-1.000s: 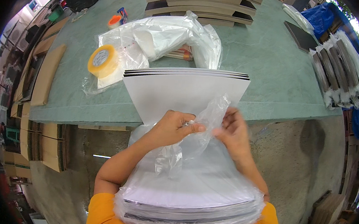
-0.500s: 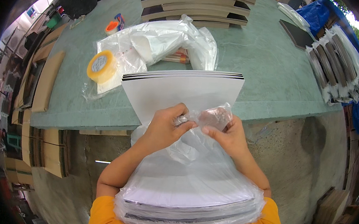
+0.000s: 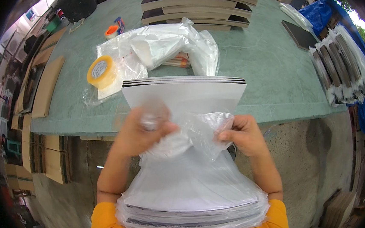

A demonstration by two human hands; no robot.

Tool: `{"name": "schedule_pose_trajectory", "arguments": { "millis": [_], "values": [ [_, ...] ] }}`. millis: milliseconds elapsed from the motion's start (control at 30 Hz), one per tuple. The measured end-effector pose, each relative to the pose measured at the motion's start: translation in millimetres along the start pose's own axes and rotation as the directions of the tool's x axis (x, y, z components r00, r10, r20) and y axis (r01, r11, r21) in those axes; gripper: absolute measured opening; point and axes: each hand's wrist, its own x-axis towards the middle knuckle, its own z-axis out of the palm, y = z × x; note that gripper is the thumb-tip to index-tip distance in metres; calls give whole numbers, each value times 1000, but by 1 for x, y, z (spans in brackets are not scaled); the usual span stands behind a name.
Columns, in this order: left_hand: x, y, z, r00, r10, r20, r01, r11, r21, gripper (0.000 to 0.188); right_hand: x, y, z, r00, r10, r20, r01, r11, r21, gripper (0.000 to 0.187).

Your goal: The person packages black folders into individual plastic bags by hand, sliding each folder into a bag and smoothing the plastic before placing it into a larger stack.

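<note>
A stack of white boards [image 3: 184,92] with dark edges stands against the near table edge, its lower part inside a clear plastic bag [image 3: 194,179]. The bag's far end rests against my orange shirt, with more layered sheets showing through it. My right hand [image 3: 245,134] pinches a crumpled flap of the bag's mouth between thumb and fingers. To the left, my left hand [image 3: 145,126] is smeared by motion, with shiny plastic caught in its fingers. Between the two hands, the loose plastic spreads over the boards' front.
On the green table [image 3: 271,69] lie a clear tape roll [image 3: 101,72], a pile of plastic bags [image 3: 166,44] and an orange tape roll [image 3: 111,31]. Thick boards [image 3: 195,8] are stacked at the back. Wrapped bundles [image 3: 338,68] stand at right, folded cartons [image 3: 52,155] at left.
My hands have moved apart: the left went left and is blurred, the right shifted slightly right. The plastic flap between them is spread wider.
</note>
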Motion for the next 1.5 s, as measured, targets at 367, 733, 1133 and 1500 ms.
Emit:
{"name": "schedule_pose_trajectory", "arguments": {
  "millis": [367, 733, 1133, 1500],
  "values": [
    [-3, -53, -97, 757, 83, -649, 140, 948, 284, 12, -2, 10, -15, 999, -43, -30, 52, 913, 405, 22],
    [-2, -33, -4, 989, 91, -120, -41, 930, 365, 6, 14, 16, 12, 993, -99, 71, 23, 723, 691, 21],
    [-20, -9, 55, 854, 98, 511, -276, 918, 285, 31, 9, -25, 36, 716, -698, 22, 693, 713, 103, 26],
    [-6, 28, 3, 930, 83, 358, 76, 909, -409, 19, 5, 0, 29, 595, 291, 749, 188, 856, -482, 30]
  ]
}}
